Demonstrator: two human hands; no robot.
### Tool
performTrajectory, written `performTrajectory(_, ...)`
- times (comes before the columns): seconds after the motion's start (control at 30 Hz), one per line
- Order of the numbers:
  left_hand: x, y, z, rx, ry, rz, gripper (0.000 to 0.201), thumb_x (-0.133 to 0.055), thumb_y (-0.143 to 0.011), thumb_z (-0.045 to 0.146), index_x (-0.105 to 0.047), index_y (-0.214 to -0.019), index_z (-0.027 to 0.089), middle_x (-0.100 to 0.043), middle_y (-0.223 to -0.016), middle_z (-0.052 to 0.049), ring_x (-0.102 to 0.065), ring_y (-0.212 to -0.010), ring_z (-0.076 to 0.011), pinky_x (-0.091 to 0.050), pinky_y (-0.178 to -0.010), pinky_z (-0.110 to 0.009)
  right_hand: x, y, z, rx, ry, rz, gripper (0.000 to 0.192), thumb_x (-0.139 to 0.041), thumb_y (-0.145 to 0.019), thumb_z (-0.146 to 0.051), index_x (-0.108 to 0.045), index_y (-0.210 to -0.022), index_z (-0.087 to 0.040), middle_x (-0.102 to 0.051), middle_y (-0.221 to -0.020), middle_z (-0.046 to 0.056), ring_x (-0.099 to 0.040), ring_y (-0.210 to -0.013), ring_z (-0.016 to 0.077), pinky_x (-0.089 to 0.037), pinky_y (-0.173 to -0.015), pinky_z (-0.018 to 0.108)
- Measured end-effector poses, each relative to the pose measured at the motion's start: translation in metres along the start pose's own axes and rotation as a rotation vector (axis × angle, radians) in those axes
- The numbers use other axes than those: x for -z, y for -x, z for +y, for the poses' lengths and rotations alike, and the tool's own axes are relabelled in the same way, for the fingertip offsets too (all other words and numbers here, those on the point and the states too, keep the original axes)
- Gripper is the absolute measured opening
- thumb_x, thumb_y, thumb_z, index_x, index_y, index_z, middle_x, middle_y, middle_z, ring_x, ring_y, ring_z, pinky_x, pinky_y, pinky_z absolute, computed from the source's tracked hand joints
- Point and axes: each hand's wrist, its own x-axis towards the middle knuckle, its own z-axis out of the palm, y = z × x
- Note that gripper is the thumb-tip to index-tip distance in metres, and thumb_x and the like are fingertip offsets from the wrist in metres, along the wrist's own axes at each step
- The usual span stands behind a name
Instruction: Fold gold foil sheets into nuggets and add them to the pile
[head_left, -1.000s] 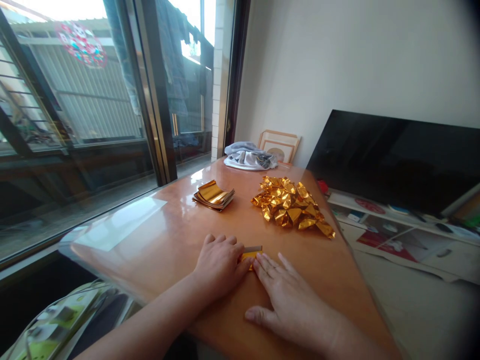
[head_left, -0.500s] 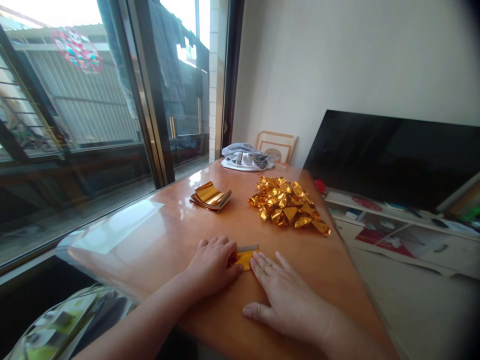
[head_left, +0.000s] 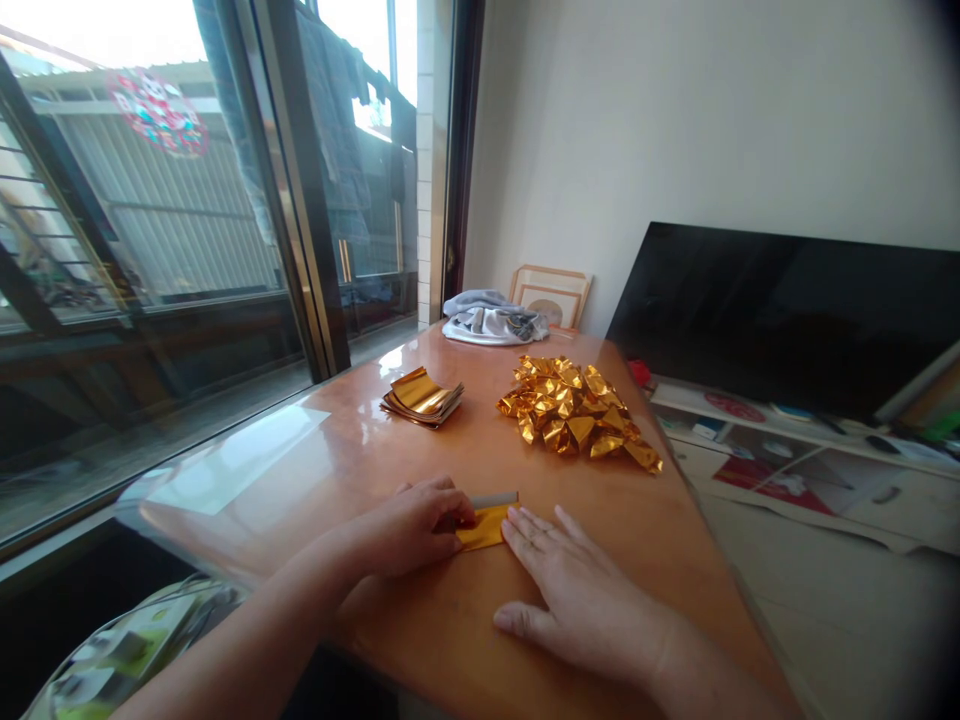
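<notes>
A: Can any writing be read?
B: The round red-and-white decoration point(head_left: 159, 112) on the window glass point(head_left: 187, 200) at the far left is too blurred for lettering to be made out.
A: What is being handled?
B: A flat, narrow, shiny gold foil-paper strip point(head_left: 482, 530), edged in dull grey along its far side. It is laid on the glossy orange-brown surface point(head_left: 390, 465), between the two hands.
A: How is it held?
B: Its right end is pressed by the fingertips of the right hand point(head_left: 562, 570), whose grip is spread wide and flat. At its left end, the grip of the left hand point(head_left: 409, 525) is narrow, fingers curled; whether the foil is pinched cannot be told.
A: And farther off?
B: A squarish stack of curling gold foil sheets point(head_left: 424, 397) is seen at the left, a heap of crumpled-looking folded gold foil pieces point(head_left: 570, 405) at the right.
</notes>
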Motion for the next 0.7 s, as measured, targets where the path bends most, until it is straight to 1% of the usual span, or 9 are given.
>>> performTrajectory(0.17,0.002,0.002,0.004,0.011,-0.014,-0.003,0.03,-0.059,-0.08,0.022,-0.069,-0.107,0.027,-0.063,-0.111,-0.003,-0.062,-0.096,-0.0204,-0.048,-0.082,-0.029,-0.001,-0.001,0.005,0.016,0.001,0.019,0.076,-0.048,-0.097,-0.062,-0.033,-0.158,-0.021,-0.028,-0.164,0.01,-0.024,-0.153,0.0279,-0.001,-0.126,0.052)
performTrajectory(0.3,0.0,0.002,0.002,0.008,-0.022,0.016,0.031,-0.059,-0.079,0.021,-0.07,-0.107,0.028,-0.064,-0.111,-0.003,-0.062,-0.097,-0.0208,-0.048,-0.083,-0.029,0.0,0.0,0.006,0.007,0.017,0.024,0.076,-0.049,-0.096,-0.063,-0.035,-0.157,-0.02,-0.029,-0.163,0.012,-0.024,-0.153,0.0287,0.0,-0.126,0.054)
performTrajectory(0.43,-0.002,0.001,0.0,0.006,-0.027,0.022,0.031,-0.058,-0.079,0.02,-0.07,-0.107,0.028,-0.064,-0.111,-0.003,-0.062,-0.097,-0.0206,-0.048,-0.084,-0.03,0.003,0.003,0.009,-0.038,0.042,0.033,0.075,-0.048,-0.096,-0.062,-0.037,-0.156,-0.019,-0.03,-0.163,0.013,-0.025,-0.153,0.0292,-0.001,-0.125,0.056)
performTrajectory(0.5,-0.002,0.001,0.0,0.007,-0.032,0.028,0.031,-0.058,-0.079,0.02,-0.07,-0.106,0.028,-0.064,-0.11,-0.003,-0.063,-0.096,-0.0205,-0.048,-0.084,-0.03,0.005,0.004,0.012,-0.062,0.062,0.067,0.072,-0.048,-0.096,-0.062,-0.042,-0.154,-0.019,-0.035,-0.161,0.013,-0.026,-0.152,0.0306,-0.003,-0.125,0.058)
performTrajectory(0.6,-0.001,0.001,0.003,0.006,-0.041,0.029,0.029,-0.058,-0.08,0.022,-0.07,-0.106,0.028,-0.065,-0.109,-0.002,-0.063,-0.096,-0.0203,-0.047,-0.084,-0.03,0.009,0.0,0.018,-0.099,0.099,0.151,0.065,-0.047,-0.098,-0.06,-0.053,-0.147,-0.018,-0.046,-0.155,0.015,-0.032,-0.149,0.0319,-0.005,-0.124,0.059)
performTrajectory(0.63,0.0,0.001,0.004,0.007,-0.042,0.026,0.028,-0.058,-0.081,0.022,-0.071,-0.105,0.028,-0.065,-0.108,-0.001,-0.063,-0.095,-0.0201,-0.047,-0.084,-0.03,0.01,-0.002,0.019,-0.111,0.11,0.184,0.063,-0.046,-0.099,-0.058,-0.054,-0.146,-0.018,-0.048,-0.154,0.015,-0.034,-0.148,0.0314,-0.006,-0.124,0.059)
performTrajectory(0.7,0.002,0.002,0.006,0.01,-0.041,0.021,0.027,-0.057,-0.081,0.023,-0.071,-0.104,0.028,-0.065,-0.107,-0.001,-0.063,-0.094,-0.0199,-0.046,-0.081,-0.029,0.011,-0.006,0.021,-0.116,0.121,0.236,0.061,-0.043,-0.101,-0.056,-0.051,-0.148,-0.018,-0.046,-0.155,0.014,-0.034,-0.148,0.0303,-0.007,-0.124,0.059)
